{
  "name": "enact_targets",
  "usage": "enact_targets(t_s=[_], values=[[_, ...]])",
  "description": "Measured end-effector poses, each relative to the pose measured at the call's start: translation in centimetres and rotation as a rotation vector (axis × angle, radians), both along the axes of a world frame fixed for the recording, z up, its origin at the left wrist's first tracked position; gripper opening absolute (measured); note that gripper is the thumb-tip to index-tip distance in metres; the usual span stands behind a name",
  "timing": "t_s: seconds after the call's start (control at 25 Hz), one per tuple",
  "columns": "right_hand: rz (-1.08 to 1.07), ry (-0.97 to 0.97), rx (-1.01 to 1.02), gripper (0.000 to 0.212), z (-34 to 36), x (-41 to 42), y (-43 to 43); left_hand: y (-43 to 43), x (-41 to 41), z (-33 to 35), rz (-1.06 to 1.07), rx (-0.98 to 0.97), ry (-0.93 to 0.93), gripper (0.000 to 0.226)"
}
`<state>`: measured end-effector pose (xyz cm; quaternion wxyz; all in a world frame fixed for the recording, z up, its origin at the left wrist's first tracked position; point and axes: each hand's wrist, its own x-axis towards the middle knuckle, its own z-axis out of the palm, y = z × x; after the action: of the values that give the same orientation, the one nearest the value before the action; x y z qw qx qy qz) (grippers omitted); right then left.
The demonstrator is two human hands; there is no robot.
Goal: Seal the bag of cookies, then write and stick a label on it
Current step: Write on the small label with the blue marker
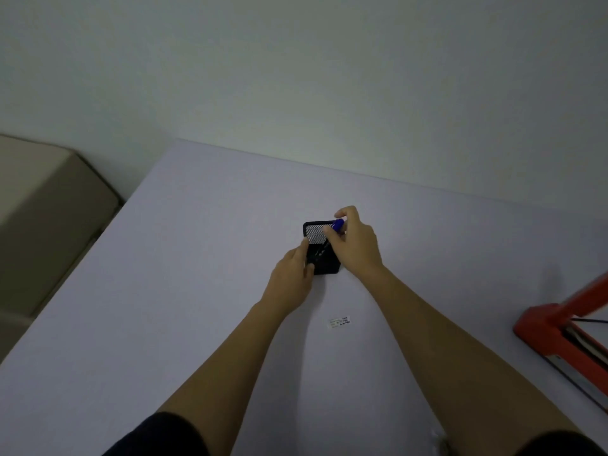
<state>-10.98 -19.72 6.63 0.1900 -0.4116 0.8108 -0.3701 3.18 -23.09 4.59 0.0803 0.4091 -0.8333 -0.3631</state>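
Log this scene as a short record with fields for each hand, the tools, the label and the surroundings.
left hand: grips the side of the black mesh pen holder
right hand: pinches a blue-capped pen at the holder's top
label: small, white, printed; flat on the table, nearer the person than the holder, untouched
red device: on the table at the right edge of the view, partly cut off
beige object: beyond the table's left edge
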Motion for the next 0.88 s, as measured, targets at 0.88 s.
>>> enact_targets(t_s=[0.88], values=[[0.284,0.181,0.216,0.041,-10.1,0.4,13.8,8.9,2.7,-8.4,0.017,-0.25,-0.009,0.028]])
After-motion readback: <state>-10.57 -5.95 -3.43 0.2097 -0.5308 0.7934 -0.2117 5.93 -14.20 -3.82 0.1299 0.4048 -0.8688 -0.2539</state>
